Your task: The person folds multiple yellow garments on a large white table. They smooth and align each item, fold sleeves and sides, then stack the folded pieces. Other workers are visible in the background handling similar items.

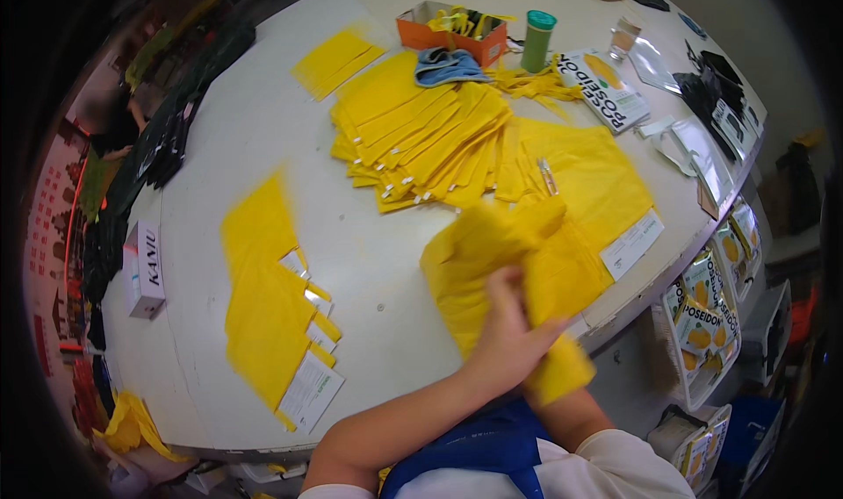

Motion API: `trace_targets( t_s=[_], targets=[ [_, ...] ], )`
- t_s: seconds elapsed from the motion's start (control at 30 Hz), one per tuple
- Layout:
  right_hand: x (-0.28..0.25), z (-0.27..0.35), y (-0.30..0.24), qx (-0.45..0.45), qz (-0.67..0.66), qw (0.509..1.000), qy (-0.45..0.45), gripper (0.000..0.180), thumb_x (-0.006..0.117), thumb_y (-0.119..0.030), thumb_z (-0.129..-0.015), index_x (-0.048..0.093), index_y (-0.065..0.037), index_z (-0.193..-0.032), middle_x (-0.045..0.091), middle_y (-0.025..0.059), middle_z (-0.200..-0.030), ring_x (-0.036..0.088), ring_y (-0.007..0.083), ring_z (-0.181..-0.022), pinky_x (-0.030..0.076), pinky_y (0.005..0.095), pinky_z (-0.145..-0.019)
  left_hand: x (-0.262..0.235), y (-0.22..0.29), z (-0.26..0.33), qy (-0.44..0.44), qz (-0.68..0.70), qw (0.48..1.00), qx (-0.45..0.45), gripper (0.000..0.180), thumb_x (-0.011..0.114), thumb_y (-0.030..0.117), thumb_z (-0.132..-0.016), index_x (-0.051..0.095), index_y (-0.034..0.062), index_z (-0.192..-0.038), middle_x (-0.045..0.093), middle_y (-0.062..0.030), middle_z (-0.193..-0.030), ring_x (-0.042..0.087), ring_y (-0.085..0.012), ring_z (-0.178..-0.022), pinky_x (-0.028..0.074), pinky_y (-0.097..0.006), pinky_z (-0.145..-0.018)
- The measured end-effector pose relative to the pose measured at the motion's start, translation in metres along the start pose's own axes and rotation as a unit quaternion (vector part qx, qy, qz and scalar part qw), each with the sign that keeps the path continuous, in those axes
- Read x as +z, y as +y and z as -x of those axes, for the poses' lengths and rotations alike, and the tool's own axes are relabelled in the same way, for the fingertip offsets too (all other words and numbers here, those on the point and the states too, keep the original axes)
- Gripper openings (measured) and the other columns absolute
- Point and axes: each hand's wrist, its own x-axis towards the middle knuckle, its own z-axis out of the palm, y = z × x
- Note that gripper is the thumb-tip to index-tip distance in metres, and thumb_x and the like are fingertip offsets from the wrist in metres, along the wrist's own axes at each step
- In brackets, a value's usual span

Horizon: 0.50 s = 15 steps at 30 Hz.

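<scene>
Close to the table's near edge, my left hand (509, 337) grips a folded yellow cloth piece (470, 271), its fingers and thumb closed on the fabric. My right forearm (566, 416) reaches up under the yellow cloth, which hides that hand. Just beyond lies a flat yellow cloth piece (606, 170) with a white printed card (632, 244) at its edge and a small pen-like item (548, 177) on top. Farther off, a fanned stack of yellow cloth pieces (413, 139) shows small white tabs. To the left, overlapping yellow pieces (263, 315) have white cards (312, 392) sticking out.
An orange box (452, 34) with yellow straps, a blue cloth (448, 67), a green-lidded bottle (537, 41) and a glass (623, 38) stand far back. Printed packaging (606, 86) lies at right. White bins (698, 332) hang below the right edge; a white box (145, 271) sits left.
</scene>
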Motion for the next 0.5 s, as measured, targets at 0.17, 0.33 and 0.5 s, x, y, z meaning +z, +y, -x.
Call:
trace_targets(
  t_s=[0.17, 0.33, 0.5],
  targets=[
    [0.000, 0.012, 0.010, 0.015, -0.003, 1.000, -0.005, 0.055, 0.040, -0.036, -0.098, 0.034, -0.005, -0.143, 0.033, 0.0134, -0.148, 0.031, 0.0291, -0.136, 0.023, 0.0370, -0.112, 0.034, -0.074, -0.030, 0.003, -0.228, 0.965, 0.132, 0.076, 0.073, 0.014, -0.075, 0.026, 0.0035, -0.134, 0.043, -0.0191, -0.126, 0.045, -0.0291, -0.118, 0.041, -0.040, -0.097],
    [-0.001, 0.017, 0.013, 0.023, 0.014, 1.000, -0.007, 0.055, 0.041, -0.038, -0.097, 0.035, -0.008, -0.142, 0.034, 0.0119, -0.148, 0.032, 0.0288, -0.136, 0.023, 0.0373, -0.112, -0.039, -0.154, 0.033, 0.141, -0.439, 0.867, 0.190, 0.083, 0.076, 0.010, -0.069, 0.031, 0.0089, -0.138, 0.032, -0.0245, -0.140, 0.027, -0.0424, -0.133, 0.029, -0.048, -0.108],
    [0.001, 0.030, 0.007, 0.045, 0.089, 0.994, -0.047, 0.055, 0.042, -0.041, -0.097, 0.036, -0.010, -0.142, 0.035, 0.0103, -0.147, 0.032, 0.0286, -0.135, 0.023, 0.0377, -0.112, -0.087, -0.155, 0.048, 0.194, -0.397, 0.882, 0.164, 0.068, 0.068, -0.003, -0.072, 0.048, 0.0146, -0.134, 0.027, -0.0225, -0.145, 0.033, -0.0376, -0.134, 0.034, -0.040, -0.107]
  ],
)
